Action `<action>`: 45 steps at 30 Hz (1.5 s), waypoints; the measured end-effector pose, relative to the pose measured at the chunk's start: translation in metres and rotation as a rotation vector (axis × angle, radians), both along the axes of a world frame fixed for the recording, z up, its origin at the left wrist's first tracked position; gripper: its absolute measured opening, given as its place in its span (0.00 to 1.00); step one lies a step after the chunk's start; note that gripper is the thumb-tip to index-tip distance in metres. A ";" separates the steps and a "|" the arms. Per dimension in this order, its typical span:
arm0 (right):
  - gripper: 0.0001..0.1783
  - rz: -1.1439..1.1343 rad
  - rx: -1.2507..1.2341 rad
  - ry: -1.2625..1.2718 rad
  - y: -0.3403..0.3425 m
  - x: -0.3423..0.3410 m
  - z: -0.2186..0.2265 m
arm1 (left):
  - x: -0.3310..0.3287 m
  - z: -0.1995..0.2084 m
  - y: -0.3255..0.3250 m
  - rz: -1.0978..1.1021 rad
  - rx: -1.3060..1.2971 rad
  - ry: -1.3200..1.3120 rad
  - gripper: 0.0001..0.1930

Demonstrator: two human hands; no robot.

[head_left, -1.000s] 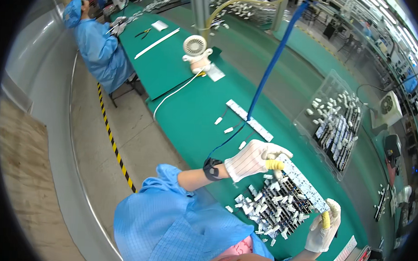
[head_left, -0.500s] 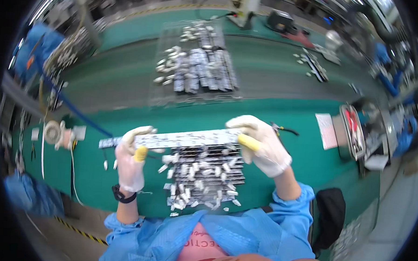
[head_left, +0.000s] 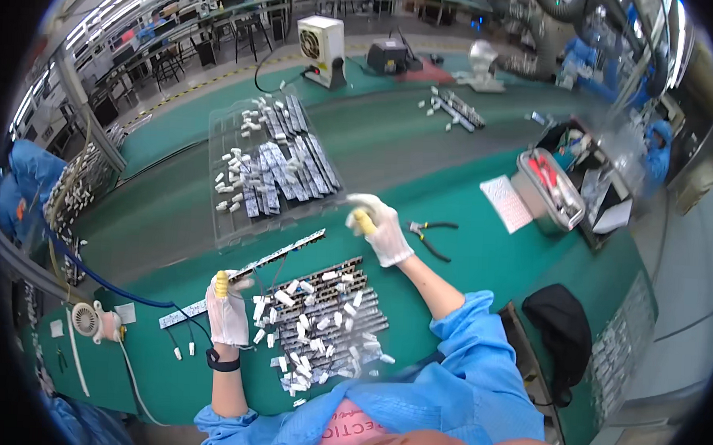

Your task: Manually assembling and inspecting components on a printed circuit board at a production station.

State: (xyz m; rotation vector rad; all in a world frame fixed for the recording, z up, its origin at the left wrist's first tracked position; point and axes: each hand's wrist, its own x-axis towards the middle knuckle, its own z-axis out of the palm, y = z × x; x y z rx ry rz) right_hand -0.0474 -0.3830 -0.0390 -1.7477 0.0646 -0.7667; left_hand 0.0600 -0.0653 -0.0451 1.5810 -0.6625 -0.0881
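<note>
A narrow circuit strip [head_left: 285, 250] showed almost edge-on, its face mottled pale and dark, its edge dark, with thin wires hanging beneath. It was held slantwise in the gap between the clear tray [head_left: 237, 232] and the pile of strips [head_left: 334, 269], its far end higher and pointing right. The pile lay on the green mat [head_left: 458, 267] in dark, roughly parallel rows, white connectors [head_left: 284, 297] scattered over it. Another strip [head_left: 184, 314], whitish, lay flat behind the left hand [head_left: 229, 308].

The 2 hands were apart, both in white gloves with yellow covers on a digit. The left was clamped on the near end of the circuit strip, knuckles up, a black band [head_left: 223, 361] around its wrist. The right hand [head_left: 381, 231] was raised beyond the pile, fingers spread and bent, gripping nothing visible; whether it touched the tray's corner could not be told. Pliers [head_left: 428, 232] lay just beside it, handles parted.

The pink shirt [head_left: 355, 429] bore partly covered lettering. A pale sheet [head_left: 506, 203] near the metal box [head_left: 570, 217] carried rows of marks too small to read.
</note>
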 end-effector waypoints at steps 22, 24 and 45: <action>0.10 -0.059 0.026 0.183 0.001 -0.006 -0.026 | -0.015 -0.010 -0.022 -0.077 -0.284 0.619 0.26; 0.11 -0.076 -0.039 0.198 0.009 -0.012 -0.021 | -0.009 -0.020 -0.018 -0.082 -0.249 0.656 0.24; 0.24 0.145 0.224 0.092 0.069 -0.043 0.075 | -0.039 0.056 0.020 0.062 -0.180 0.175 0.21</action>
